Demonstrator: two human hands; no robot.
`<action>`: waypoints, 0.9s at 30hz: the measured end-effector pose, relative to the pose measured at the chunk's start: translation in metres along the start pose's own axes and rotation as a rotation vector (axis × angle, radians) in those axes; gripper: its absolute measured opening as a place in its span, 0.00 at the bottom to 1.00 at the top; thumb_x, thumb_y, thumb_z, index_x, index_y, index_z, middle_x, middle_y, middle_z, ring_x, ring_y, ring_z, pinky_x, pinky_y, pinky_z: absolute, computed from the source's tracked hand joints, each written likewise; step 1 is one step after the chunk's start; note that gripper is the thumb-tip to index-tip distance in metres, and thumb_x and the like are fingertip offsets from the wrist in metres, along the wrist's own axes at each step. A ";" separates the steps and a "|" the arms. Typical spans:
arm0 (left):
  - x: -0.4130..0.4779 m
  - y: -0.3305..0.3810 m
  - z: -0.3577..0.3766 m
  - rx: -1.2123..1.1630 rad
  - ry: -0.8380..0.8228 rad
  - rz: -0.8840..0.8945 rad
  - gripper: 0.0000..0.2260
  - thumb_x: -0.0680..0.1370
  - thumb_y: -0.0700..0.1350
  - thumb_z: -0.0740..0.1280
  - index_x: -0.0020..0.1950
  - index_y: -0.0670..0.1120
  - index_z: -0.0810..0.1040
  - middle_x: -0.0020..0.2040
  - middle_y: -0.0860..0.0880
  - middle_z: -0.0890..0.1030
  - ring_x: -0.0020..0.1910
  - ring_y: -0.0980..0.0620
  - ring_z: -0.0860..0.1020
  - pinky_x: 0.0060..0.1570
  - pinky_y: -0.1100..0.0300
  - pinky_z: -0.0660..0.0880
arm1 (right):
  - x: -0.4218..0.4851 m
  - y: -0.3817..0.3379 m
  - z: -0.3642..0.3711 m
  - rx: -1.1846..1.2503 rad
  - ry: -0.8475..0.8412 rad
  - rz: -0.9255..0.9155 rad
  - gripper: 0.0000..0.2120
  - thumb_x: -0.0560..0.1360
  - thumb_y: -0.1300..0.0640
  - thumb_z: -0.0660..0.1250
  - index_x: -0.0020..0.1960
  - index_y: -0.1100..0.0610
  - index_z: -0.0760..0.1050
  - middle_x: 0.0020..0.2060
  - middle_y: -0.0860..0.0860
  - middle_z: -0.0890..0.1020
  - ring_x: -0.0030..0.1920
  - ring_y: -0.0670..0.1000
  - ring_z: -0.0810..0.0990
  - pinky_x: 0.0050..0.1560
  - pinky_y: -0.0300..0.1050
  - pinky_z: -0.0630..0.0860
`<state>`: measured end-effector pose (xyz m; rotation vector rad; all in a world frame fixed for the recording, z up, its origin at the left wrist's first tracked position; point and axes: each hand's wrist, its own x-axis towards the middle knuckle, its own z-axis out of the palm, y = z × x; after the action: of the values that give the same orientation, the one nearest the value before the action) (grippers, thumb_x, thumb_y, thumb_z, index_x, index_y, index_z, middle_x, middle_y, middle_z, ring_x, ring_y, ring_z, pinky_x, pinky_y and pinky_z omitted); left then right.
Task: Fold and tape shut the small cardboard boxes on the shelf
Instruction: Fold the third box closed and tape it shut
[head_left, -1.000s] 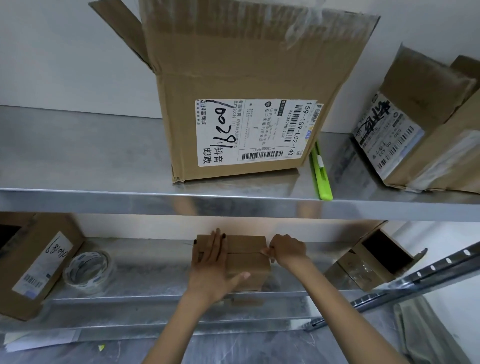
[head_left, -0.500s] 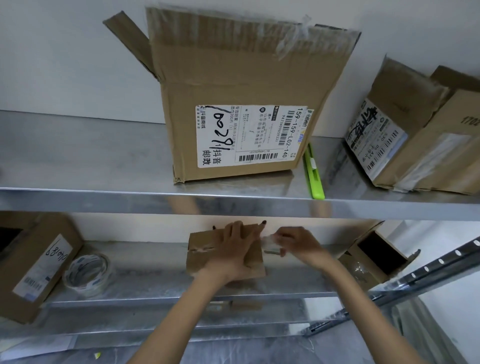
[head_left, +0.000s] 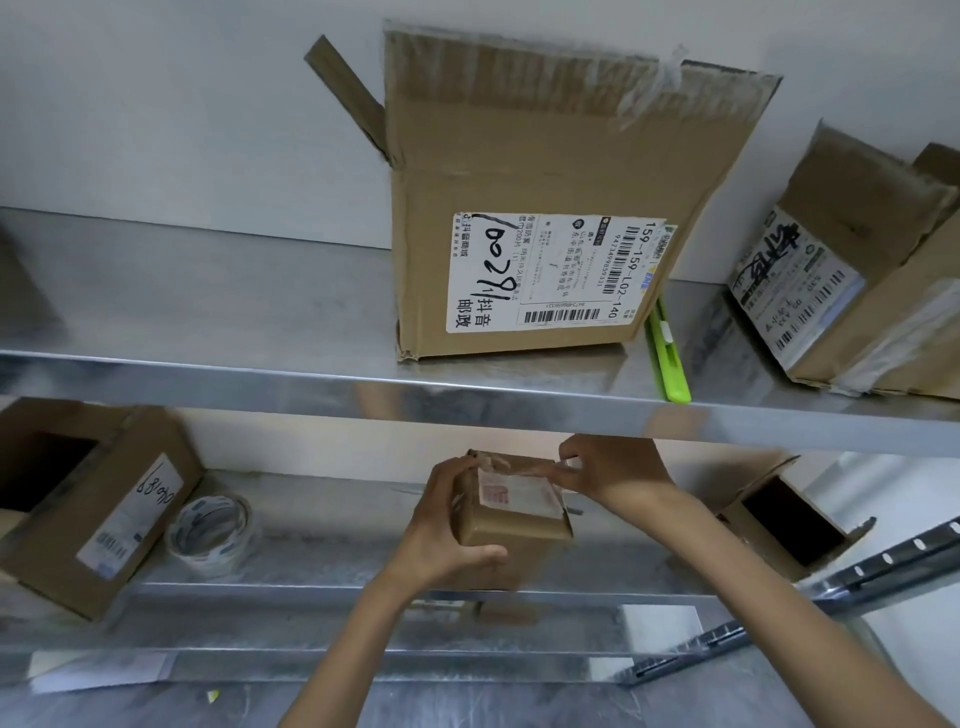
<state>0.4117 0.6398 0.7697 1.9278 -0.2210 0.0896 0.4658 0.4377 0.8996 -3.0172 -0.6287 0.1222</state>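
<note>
Now gripping the small cardboard box (head_left: 511, 519) from its left side with the left hand (head_left: 441, 525), curling the fingers over the far top edge and hooking the thumb round the near lower edge. Holding it tilted over the lower shelf (head_left: 337, 519), labelled face toward the camera; not showing whether an edge is resting on the metal. Pinching at the box's top right corner with the right hand (head_left: 613, 470), closing the fingertips on what looks like clear tape, though possibly a flap edge. Lying between the two hands, long axis running roughly left to right, touching both, so favouring neither hand for reach. Probably calling for a leftward pass along that top edge from the right hand's corner. Leaving the tape roll (head_left: 213, 535) well apart to the left on the same shelf, on the left hand's side.

Differing from half a second ago: then pressing the left hand down over the box's plain brown top, now wrapping its side and showing the label; then holding the right hand's clear scrap just beside the right edge, now touching the corner.
</note>
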 end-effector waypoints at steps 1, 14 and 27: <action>-0.001 0.000 0.000 -0.003 0.000 -0.012 0.43 0.59 0.52 0.82 0.66 0.61 0.61 0.66 0.58 0.66 0.65 0.62 0.68 0.61 0.70 0.69 | 0.001 0.000 0.005 0.027 0.002 0.013 0.19 0.75 0.37 0.61 0.38 0.51 0.76 0.32 0.43 0.72 0.40 0.47 0.73 0.31 0.33 0.57; -0.010 -0.006 -0.005 -0.020 0.017 -0.093 0.45 0.56 0.58 0.80 0.68 0.58 0.60 0.66 0.62 0.66 0.64 0.67 0.68 0.59 0.73 0.69 | 0.008 0.012 0.030 0.025 -0.046 0.239 0.32 0.67 0.26 0.61 0.25 0.54 0.63 0.23 0.46 0.69 0.27 0.46 0.69 0.29 0.41 0.59; -0.014 -0.014 -0.018 -0.009 -0.008 -0.177 0.44 0.58 0.57 0.81 0.66 0.64 0.58 0.65 0.66 0.65 0.65 0.65 0.67 0.66 0.60 0.70 | 0.024 0.017 0.053 0.217 -0.099 0.239 0.25 0.71 0.36 0.66 0.25 0.54 0.73 0.21 0.45 0.73 0.27 0.43 0.74 0.32 0.39 0.65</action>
<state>0.4015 0.6634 0.7609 1.9305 -0.0551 -0.0373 0.4895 0.4338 0.8436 -2.8747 -0.2385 0.3288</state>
